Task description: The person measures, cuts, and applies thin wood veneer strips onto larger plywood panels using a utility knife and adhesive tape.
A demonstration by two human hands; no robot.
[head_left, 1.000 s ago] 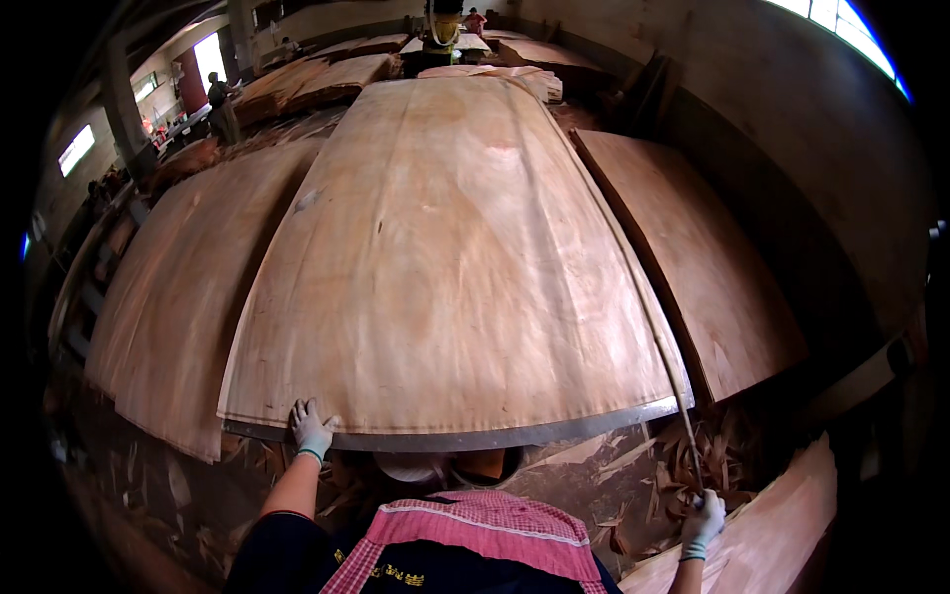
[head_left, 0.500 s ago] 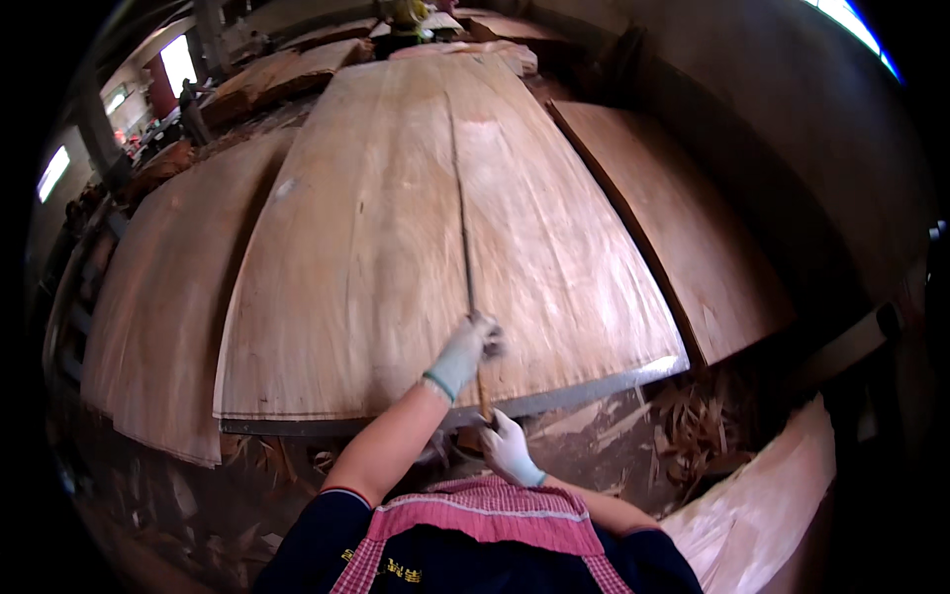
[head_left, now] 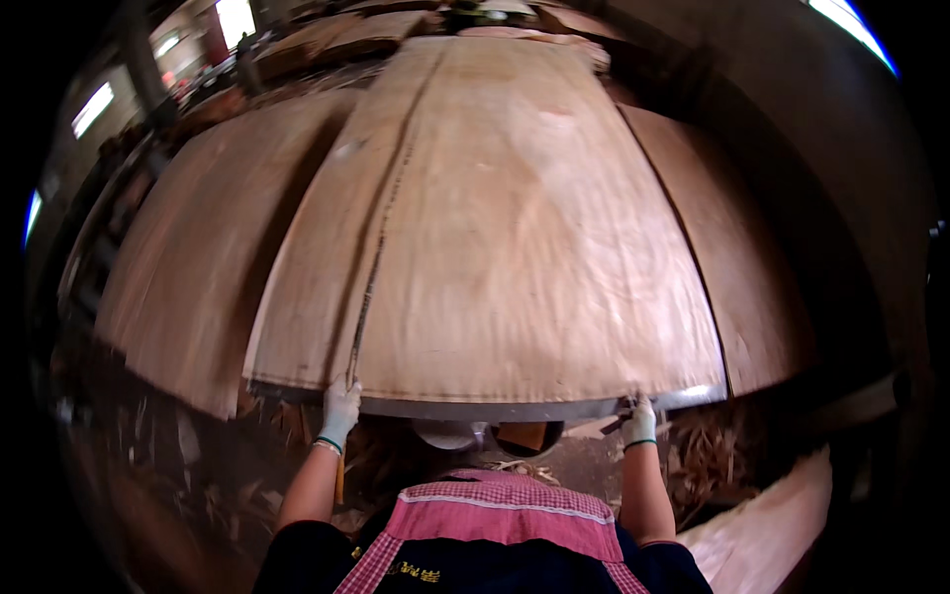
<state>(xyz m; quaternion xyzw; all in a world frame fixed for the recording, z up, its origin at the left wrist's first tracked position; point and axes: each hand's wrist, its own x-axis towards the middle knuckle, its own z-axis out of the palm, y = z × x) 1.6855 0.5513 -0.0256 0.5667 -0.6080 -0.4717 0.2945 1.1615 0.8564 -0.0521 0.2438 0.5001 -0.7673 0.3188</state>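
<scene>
Swinging leftward from the middle, where it was running half a second ago, one long thin stick (head_left: 373, 272) is now crossing the left part of one broad wood sheet (head_left: 515, 257), from your near edge toward the far end; your two gloved hands, earlier meeting near the centre, are now standing well apart at that near edge. Your left hand (head_left: 341, 411) is closing around the stick, whose yellowish end is poking out below your wrist; your right hand (head_left: 640, 421) is curling about one small dark object (head_left: 621, 414) near the right corner, its kind being too blurred to tell. One grey strip (head_left: 495, 409) is running beneath the sheet's near edge, between and past your hands; two round containers (head_left: 445, 434) are showing side by side just below it. Two more wood sheets are flanking the broad one: one left sheet (head_left: 208, 257) and one right sheet (head_left: 712, 238); one loose pale sheet (head_left: 767, 530) is lying at your lower right. Wood scraps (head_left: 708, 445), too many for counting, are littering the floor on both sides; you are wearing one pink checked apron (head_left: 505, 505); farther off, one pillar (head_left: 143, 69) is rising at upper left, near bright windows (head_left: 92, 109).
</scene>
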